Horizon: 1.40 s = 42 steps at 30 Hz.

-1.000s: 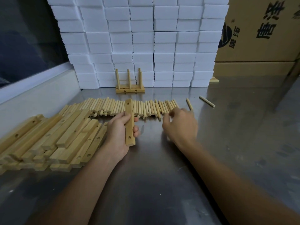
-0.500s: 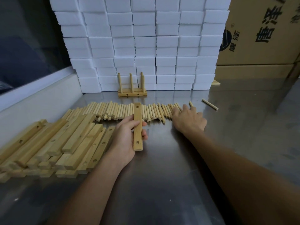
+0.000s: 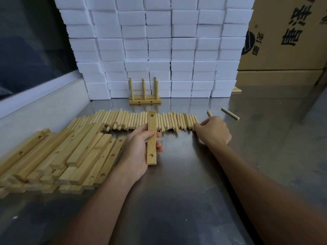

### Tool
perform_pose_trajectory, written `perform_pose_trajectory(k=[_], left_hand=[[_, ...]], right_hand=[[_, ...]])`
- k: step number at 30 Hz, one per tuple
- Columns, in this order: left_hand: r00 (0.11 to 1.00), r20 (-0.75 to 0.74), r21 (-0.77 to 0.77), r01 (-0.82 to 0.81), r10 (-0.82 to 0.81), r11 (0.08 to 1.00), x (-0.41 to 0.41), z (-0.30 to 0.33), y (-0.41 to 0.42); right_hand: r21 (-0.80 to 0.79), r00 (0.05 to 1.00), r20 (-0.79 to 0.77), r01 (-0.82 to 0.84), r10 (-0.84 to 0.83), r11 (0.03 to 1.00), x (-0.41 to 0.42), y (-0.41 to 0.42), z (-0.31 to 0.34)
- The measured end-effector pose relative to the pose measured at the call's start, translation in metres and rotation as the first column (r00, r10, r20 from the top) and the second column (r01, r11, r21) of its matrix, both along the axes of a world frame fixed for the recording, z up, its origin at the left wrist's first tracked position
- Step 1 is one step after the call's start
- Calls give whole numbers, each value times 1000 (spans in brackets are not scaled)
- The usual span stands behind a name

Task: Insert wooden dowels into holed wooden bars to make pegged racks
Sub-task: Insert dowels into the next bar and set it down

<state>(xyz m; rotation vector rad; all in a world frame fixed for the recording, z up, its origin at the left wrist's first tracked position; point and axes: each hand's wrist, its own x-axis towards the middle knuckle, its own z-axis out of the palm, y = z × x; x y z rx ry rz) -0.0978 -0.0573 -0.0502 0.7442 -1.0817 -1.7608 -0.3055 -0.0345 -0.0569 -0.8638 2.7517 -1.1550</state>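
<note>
My left hand [image 3: 139, 149] grips a wooden bar [image 3: 152, 137] with holes near both ends, held lengthwise just above the steel table [image 3: 177, 200]. Behind it lies a long row of loose dowels [image 3: 134, 119]. At the row's right end, the fingers of my right hand [image 3: 214, 130] curl over a single dowel [image 3: 209, 113], whose far tip pokes out past my knuckles. A finished rack [image 3: 145, 99] with three upright pegs stands at the back by the white blocks.
A heap of holed bars [image 3: 58, 156] lies at the left. One stray dowel [image 3: 230, 113] lies at the right. Stacked white foam blocks [image 3: 159, 46] form a wall behind, with cardboard boxes [image 3: 286, 36] at the right and a raised ledge [image 3: 40, 106] on the left.
My right hand left the middle of the dowel row, slid right over the separate dowel and curled its fingers on it. My left hand kept hold of the bar.
</note>
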Motion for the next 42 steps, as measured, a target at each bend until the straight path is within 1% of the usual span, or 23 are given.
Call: perform_pose_trajectory(k=[4,8,11,14,17,20,22,24,26,33,36,38,40,42], left_hand=[[1000,10,-11,1,-1,1000,0,0,-1],[1000,8,2,-2,2,1000,0,0,-1],[1000,14,7,-13,13,1000,0,-1,-2],[1000,12,-4,-29,29,1000,0,-2,-1],[998,4,-13,-56,56,998,-1,-2,-1],[996,31,-45,-84,86,995,-2,-2,1],[993,60,-82,-100,105,992,-4,-1,2],[990,76,-101,-112,120,989,-6,-1,4],[989,83,-103,-116,124,988,-6,0,4],[991,95,-139,-76,90,987,-6,-1,5],[987,123,-186,-80,104,979,-6,-2,5],[986,126,-203,-84,111,976,-6,-3,5],[984,128,-208,-93,122,974,-6,-3,6],[984,122,-199,-106,132,974,-7,-3,6]], right_hand=[[-48,1000,13,4,-3,999,-1,1,-2],[-131,1000,19,1,2,991,-4,1,-3],[-229,998,-21,-61,58,971,-7,-1,-5],[-379,991,-84,-124,99,917,-4,0,-3],[-462,958,-163,-285,236,840,9,4,0],[-388,876,-332,-465,349,796,20,11,0],[-323,837,-402,-509,370,798,24,14,1],[-303,832,-412,-510,372,805,25,15,3],[-319,836,-412,-504,362,802,26,17,5],[-278,829,-469,-465,304,840,30,17,6],[-295,810,-490,-501,321,813,34,15,6],[-330,792,-512,-539,333,775,40,14,5],[-361,767,-543,-582,343,729,46,12,4],[-382,752,-579,-592,315,710,52,10,5]])
